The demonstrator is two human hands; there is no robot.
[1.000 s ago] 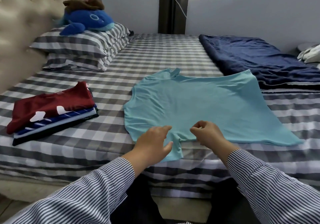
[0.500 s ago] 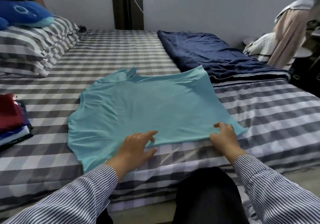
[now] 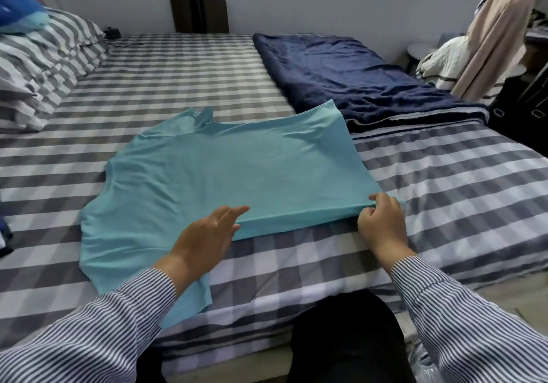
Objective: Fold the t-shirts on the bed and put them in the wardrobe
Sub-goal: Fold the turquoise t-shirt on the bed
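1. Head view, upper left of frame: striped pillows [image 3: 44,65] on the checked bed [image 3: 184,68].
2. Centre: turquoise t-shirt [image 3: 225,175] lies spread flat on the bed.
3. Lower centre: left hand [image 3: 204,234], fingers straight, rests on the t-shirt's near edge.
4. Centre right: right hand [image 3: 382,222] pinches the t-shirt's hem corner.
5. Upper right: navy blanket [image 3: 350,77].

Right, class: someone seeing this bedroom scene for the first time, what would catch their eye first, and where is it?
The turquoise t-shirt spread flat mid-bed on the checked sheet stands out first. At its near edge the left hand rests open on the cloth while the right hand pinches the hem corner. A navy blanket lies beyond, far right.
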